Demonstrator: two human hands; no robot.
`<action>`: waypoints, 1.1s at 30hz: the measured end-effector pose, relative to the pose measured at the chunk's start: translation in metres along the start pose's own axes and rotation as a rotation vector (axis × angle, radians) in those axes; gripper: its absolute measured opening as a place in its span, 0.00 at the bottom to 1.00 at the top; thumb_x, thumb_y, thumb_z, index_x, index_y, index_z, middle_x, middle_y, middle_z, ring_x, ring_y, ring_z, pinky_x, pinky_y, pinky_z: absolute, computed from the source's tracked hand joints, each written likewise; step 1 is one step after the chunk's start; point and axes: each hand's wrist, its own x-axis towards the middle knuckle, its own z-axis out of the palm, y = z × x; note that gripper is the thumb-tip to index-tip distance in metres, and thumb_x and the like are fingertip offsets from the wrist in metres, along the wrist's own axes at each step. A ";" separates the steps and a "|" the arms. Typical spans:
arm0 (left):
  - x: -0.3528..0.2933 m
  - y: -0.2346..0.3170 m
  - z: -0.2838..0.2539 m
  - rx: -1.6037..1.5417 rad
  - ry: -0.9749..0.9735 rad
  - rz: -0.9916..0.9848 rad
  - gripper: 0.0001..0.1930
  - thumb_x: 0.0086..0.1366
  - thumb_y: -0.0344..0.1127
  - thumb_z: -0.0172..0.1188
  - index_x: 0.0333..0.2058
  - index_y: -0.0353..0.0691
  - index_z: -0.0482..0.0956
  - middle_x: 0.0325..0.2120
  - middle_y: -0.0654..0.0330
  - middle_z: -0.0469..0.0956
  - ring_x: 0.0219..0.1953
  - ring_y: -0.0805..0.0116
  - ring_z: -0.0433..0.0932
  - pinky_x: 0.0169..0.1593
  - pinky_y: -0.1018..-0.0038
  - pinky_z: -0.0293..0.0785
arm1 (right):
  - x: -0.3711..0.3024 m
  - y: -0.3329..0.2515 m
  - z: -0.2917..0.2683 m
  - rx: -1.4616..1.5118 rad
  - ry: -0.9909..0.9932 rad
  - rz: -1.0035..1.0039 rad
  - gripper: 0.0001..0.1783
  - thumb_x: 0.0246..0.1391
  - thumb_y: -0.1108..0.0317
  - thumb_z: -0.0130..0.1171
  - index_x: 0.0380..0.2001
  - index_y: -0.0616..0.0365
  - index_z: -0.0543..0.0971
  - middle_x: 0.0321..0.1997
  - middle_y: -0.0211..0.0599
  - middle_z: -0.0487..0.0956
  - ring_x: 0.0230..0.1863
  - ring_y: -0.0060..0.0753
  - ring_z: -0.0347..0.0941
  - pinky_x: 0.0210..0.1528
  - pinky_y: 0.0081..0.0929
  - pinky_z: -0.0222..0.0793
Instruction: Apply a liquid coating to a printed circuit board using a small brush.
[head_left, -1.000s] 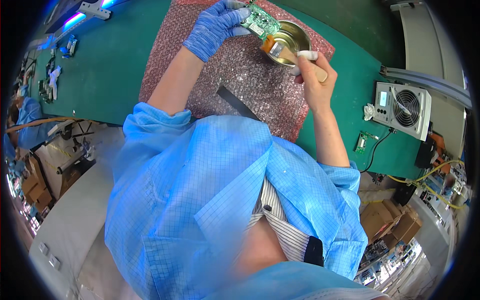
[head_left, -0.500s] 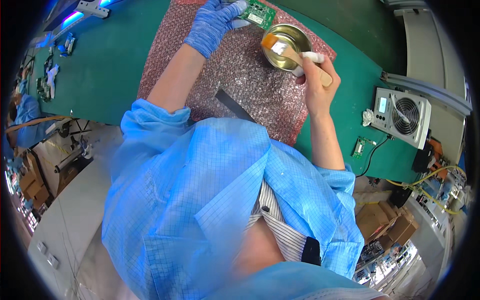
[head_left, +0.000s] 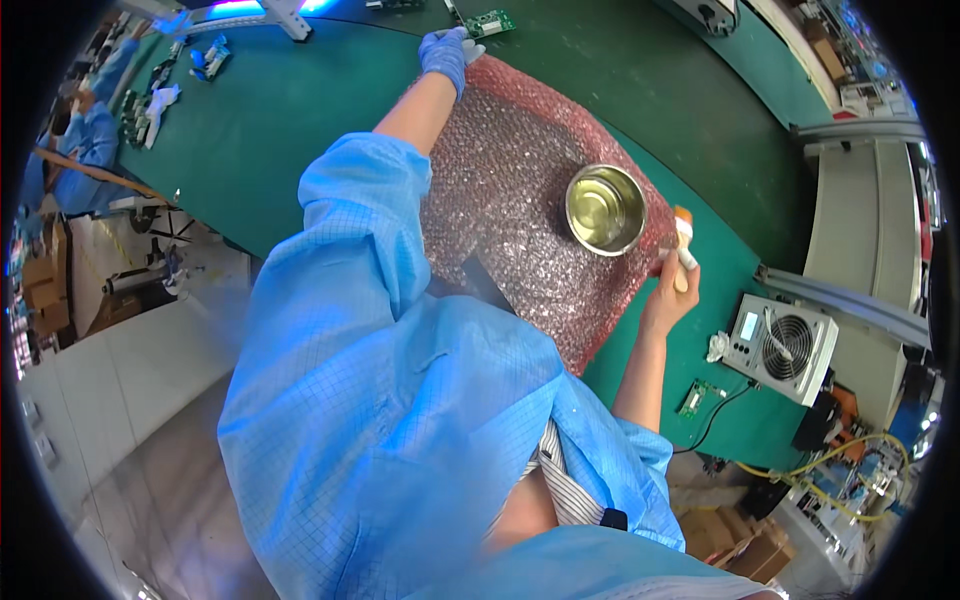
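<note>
My left hand (head_left: 445, 60), in a blue glove with whitish fingertips, is stretched to the far edge of the pink bubble wrap (head_left: 510, 140). Its fingertips close on the near left end of a green circuit board (head_left: 490, 23), over the dark green strip behind. My right hand (head_left: 672, 292), bare but for white finger covers, grips a flat brush (head_left: 684, 232) by its wooden handle. The orange bristles point away from me, right of the bubble wrap. Between my hands a round metal bowl (head_left: 606, 210) of clear yellowish liquid stands on the wrap.
At the right stands a grey fan unit (head_left: 780, 345) with a small display, near another small circuit board (head_left: 692, 398) and crumpled white tissue (head_left: 718, 346). A dark flat strip (head_left: 487, 285) lies on the wrap. More boards (head_left: 135, 115) and a lit lamp frame (head_left: 285, 15) are at left.
My left hand has carried the circuit board farther away, off the bubble wrap. My right hand has drawn the brush from over the bowl to its right. The view has shifted.
</note>
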 end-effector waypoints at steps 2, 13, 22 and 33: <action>0.001 0.008 -0.015 0.045 -0.042 -0.005 0.09 0.57 0.26 0.60 0.35 0.36 0.69 0.27 0.50 0.75 0.23 0.57 0.78 0.25 0.62 0.82 | -0.001 0.015 -0.007 0.002 -0.020 0.043 0.08 0.58 0.72 0.55 0.40 0.64 0.74 0.30 0.32 0.78 0.28 0.15 0.72 0.30 0.14 0.68; -0.009 0.131 -0.197 1.169 0.457 0.671 0.14 0.57 0.40 0.56 0.41 0.43 0.74 0.30 0.56 0.78 0.35 0.60 0.78 0.43 0.66 0.73 | 0.027 0.094 -0.064 -0.600 -0.090 -0.276 0.22 0.54 0.68 0.58 0.51 0.65 0.69 0.50 0.45 0.75 0.51 0.38 0.71 0.55 0.31 0.64; -0.076 0.200 -0.304 1.551 0.897 0.301 0.20 0.60 0.46 0.51 0.48 0.42 0.71 0.51 0.50 0.68 0.57 0.51 0.65 0.58 0.58 0.61 | 0.045 0.105 -0.098 -0.963 -0.045 -0.295 0.30 0.51 0.61 0.56 0.54 0.70 0.66 0.55 0.58 0.70 0.56 0.57 0.65 0.58 0.44 0.59; -0.096 0.170 -0.316 1.870 0.693 0.512 0.22 0.64 0.47 0.43 0.50 0.40 0.70 0.53 0.54 0.68 0.59 0.57 0.63 0.60 0.58 0.57 | 0.044 0.102 -0.098 -1.032 -0.034 -0.248 0.28 0.56 0.62 0.51 0.55 0.69 0.65 0.56 0.58 0.68 0.57 0.55 0.64 0.58 0.41 0.61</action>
